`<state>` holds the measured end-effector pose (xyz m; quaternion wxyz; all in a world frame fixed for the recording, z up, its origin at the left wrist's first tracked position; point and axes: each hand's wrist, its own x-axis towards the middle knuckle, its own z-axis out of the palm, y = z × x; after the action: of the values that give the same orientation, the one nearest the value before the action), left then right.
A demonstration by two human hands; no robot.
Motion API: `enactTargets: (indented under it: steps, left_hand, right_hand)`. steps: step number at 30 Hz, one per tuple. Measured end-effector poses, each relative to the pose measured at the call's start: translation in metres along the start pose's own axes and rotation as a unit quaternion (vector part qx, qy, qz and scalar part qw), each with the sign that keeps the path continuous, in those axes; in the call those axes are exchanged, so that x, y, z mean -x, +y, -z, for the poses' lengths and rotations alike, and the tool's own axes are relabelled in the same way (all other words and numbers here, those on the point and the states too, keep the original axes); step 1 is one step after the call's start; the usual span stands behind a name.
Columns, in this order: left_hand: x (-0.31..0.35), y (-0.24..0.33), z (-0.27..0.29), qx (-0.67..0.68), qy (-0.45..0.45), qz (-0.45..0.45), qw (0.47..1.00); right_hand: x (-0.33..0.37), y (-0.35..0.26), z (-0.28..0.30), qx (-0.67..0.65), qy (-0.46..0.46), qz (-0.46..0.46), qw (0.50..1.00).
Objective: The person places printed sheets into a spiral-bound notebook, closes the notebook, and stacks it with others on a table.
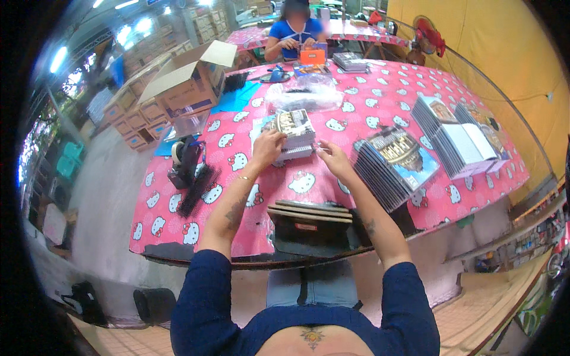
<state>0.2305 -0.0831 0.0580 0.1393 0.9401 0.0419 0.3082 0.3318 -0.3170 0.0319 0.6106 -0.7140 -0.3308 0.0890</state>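
Observation:
In front of me on the table stands a small stack of printed booklets with dark, light-lettered covers and pale edges below. My left hand is at the stack's left near corner, its fingers curled over the edge of the top booklet. To the right, my right hand is held just off the stack with its fingers apart and nothing visible in them. A tall, leaning stack of thin cases with black spines and the same kind of cover lies right of my right forearm.
More stacked cases stand at the far right. A black tape dispenser is on the left, near an open cardboard box. Clear plastic wrap lies beyond the booklets. Wooden boards stand near me. A person works opposite.

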Motion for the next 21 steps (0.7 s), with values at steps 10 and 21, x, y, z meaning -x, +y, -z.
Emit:
enactTargets:
  steps: [10,21]
  left_hand:
    - [-0.001,-0.012,0.000,0.036,0.025,0.028,0.999]
    - [-0.014,0.008,-0.011,0.010,0.052,0.050,0.997]
  right_hand:
    - [-0.106,0.015,-0.055,-0.045,0.105,-0.024,0.993]
    - [-0.127,0.030,-0.031,-0.056,0.087,-0.112,0.988]
